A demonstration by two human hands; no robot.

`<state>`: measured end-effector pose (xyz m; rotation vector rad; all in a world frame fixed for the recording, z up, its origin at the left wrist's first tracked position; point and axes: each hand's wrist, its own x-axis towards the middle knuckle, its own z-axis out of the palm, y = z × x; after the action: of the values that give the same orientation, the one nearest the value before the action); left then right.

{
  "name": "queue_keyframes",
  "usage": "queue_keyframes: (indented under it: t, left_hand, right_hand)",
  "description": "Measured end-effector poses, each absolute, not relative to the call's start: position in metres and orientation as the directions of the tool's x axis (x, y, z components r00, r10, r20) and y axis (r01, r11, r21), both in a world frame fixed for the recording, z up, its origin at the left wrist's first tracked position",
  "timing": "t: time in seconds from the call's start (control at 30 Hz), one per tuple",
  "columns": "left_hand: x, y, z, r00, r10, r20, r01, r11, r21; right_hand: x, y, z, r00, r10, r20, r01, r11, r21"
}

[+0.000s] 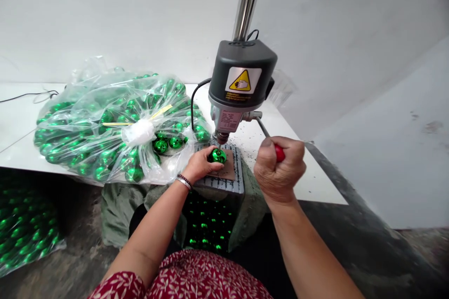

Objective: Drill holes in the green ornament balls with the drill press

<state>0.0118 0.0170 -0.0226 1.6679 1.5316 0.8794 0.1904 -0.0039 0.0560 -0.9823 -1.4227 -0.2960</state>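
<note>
My left hand [203, 164] grips a shiny green ball [218, 156] between thumb and fingers, on a brown board [229, 168] that lies on the slotted metal base [239, 182] of a drill press. Straight above the ball is the chuck [221, 137] of the dark drill press [242, 74]. Whether its bit touches the ball is too small to tell. To the right, my right hand [280, 168] is wrapped round the red knob [279, 153] of the press's lever [263, 127].
A large clear bag of green balls [84, 126] covers the left of the white table [315, 182]. More green balls [24, 229] sit in plastic at the lower left, and others [206, 224] below the press base. Dark shavings lie around the base. A black cable curves left of the press.
</note>
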Motion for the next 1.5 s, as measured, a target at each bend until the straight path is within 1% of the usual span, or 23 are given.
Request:
queue_keyframes:
  t: [0.1, 0.17, 0.3, 0.37, 0.47, 0.57, 0.63, 0.7, 0.73, 0.8, 0.83, 0.87, 0.9, 0.93, 1.0, 1.07, 1.1, 1.13, 1.23, 1.3, 1.4, 1.43, 1.5]
  left_hand:
    - [0.012, 0.017, -0.024, 0.071, 0.997, 0.034, 0.518, -0.066, 0.853]
    - [0.012, 0.017, -0.024, 0.064, 0.997, 0.037, 0.501, -0.064, 0.863]
    - [0.013, 0.017, -0.024, 0.059, 0.998, 0.037, 0.462, -0.060, 0.885]
    - [0.012, 0.014, -0.022, 0.078, 0.996, 0.040, 0.451, -0.071, 0.890]
    - [0.004, 0.001, -0.017, 0.144, 0.986, 0.079, 0.426, -0.134, 0.894]
    - [-0.009, -0.019, -0.008, 0.254, 0.960, 0.122, 0.418, -0.222, 0.881]
    - [-0.021, -0.032, -0.001, 0.307, 0.947, 0.096, 0.425, -0.227, 0.876]
    - [-0.034, -0.038, 0.007, 0.274, 0.960, 0.061, 0.448, -0.184, 0.875]
    - [-0.041, -0.038, 0.011, 0.209, 0.976, 0.059, 0.479, -0.155, 0.864]
    - [-0.057, -0.031, 0.016, -0.010, 0.996, 0.092, 0.609, -0.067, 0.790]
    - [-0.065, -0.025, 0.017, -0.134, 0.984, 0.122, 0.694, 0.005, 0.720]
    - [-0.073, -0.018, 0.018, -0.239, 0.960, 0.145, 0.778, 0.100, 0.620]
    - [-0.081, -0.011, 0.018, -0.305, 0.941, 0.145, 0.843, 0.196, 0.500]
    - [-0.088, -0.005, 0.018, -0.350, 0.929, 0.118, 0.879, 0.282, 0.384]
    - [-0.099, 0.007, 0.017, -0.396, 0.918, 0.020, 0.901, 0.384, 0.201]
    - [-0.106, 0.014, 0.016, -0.421, 0.904, -0.079, 0.898, 0.428, 0.101]
    - [-0.108, 0.016, 0.016, -0.415, 0.902, -0.119, 0.901, 0.425, 0.083]
    - [-0.109, 0.017, 0.016, -0.387, 0.909, -0.154, 0.910, 0.403, 0.092]
    - [-0.111, 0.016, 0.017, -0.222, 0.952, -0.211, 0.940, 0.266, 0.212]
    - [-0.110, 0.013, 0.017, -0.162, 0.968, -0.191, 0.939, 0.211, 0.271]
    - [-0.105, 0.011, 0.017, -0.242, 0.959, -0.144, 0.923, 0.274, 0.271]
    - [-0.104, 0.011, 0.018, -0.275, 0.950, -0.150, 0.915, 0.307, 0.261]
    - [-0.102, 0.013, 0.021, -0.322, 0.922, -0.215, 0.901, 0.368, 0.229]
  right_hand:
    - [0.191, -0.005, 0.049, 0.181, 0.387, 0.904, 0.686, 0.609, -0.398]
    - [0.191, -0.003, 0.055, 0.195, 0.404, 0.894, 0.678, 0.603, -0.420]
    - [0.193, 0.009, 0.097, 0.249, 0.454, 0.855, 0.652, 0.574, -0.495]
    - [0.193, 0.017, 0.124, 0.257, 0.572, 0.779, 0.607, 0.532, -0.591]
    - [0.191, 0.024, 0.151, 0.271, 0.645, 0.715, 0.598, 0.469, -0.650]
    - [0.189, 0.024, 0.156, 0.305, 0.644, 0.701, 0.602, 0.441, -0.666]
    - [0.187, 0.023, 0.154, 0.328, 0.631, 0.703, 0.600, 0.435, -0.671]
    - [0.187, 0.022, 0.151, 0.330, 0.614, 0.717, 0.601, 0.449, -0.662]
    - [0.187, 0.023, 0.150, 0.326, 0.606, 0.726, 0.602, 0.458, -0.654]
    - [0.187, 0.023, 0.151, 0.320, 0.601, 0.733, 0.603, 0.467, -0.647]
    - [0.186, 0.023, 0.152, 0.324, 0.607, 0.725, 0.601, 0.460, -0.654]
    - [0.186, 0.022, 0.154, 0.334, 0.618, 0.711, 0.595, 0.447, -0.668]
    - [0.185, 0.022, 0.156, 0.344, 0.633, 0.694, 0.589, 0.431, -0.684]
    - [0.184, 0.021, 0.157, 0.353, 0.646, 0.676, 0.581, 0.415, -0.700]
    - [0.184, 0.020, 0.158, 0.363, 0.658, 0.659, 0.573, 0.400, -0.715]
    - [0.186, 0.021, 0.155, 0.343, 0.645, 0.683, 0.579, 0.426, -0.695]
    - [0.187, 0.022, 0.152, 0.326, 0.633, 0.703, 0.584, 0.450, -0.676]
    - [0.188, 0.024, 0.149, 0.310, 0.618, 0.722, 0.587, 0.473, -0.657]
    - [0.190, 0.027, 0.143, 0.298, 0.583, 0.756, 0.586, 0.513, -0.627]
    - [0.190, 0.027, 0.142, 0.314, 0.581, 0.751, 0.576, 0.512, -0.637]
    - [0.188, 0.026, 0.145, 0.331, 0.616, 0.714, 0.553, 0.487, -0.676]
    - [0.188, 0.025, 0.147, 0.333, 0.632, 0.700, 0.547, 0.475, -0.689]
    - [0.188, 0.024, 0.149, 0.331, 0.659, 0.675, 0.544, 0.451, -0.707]
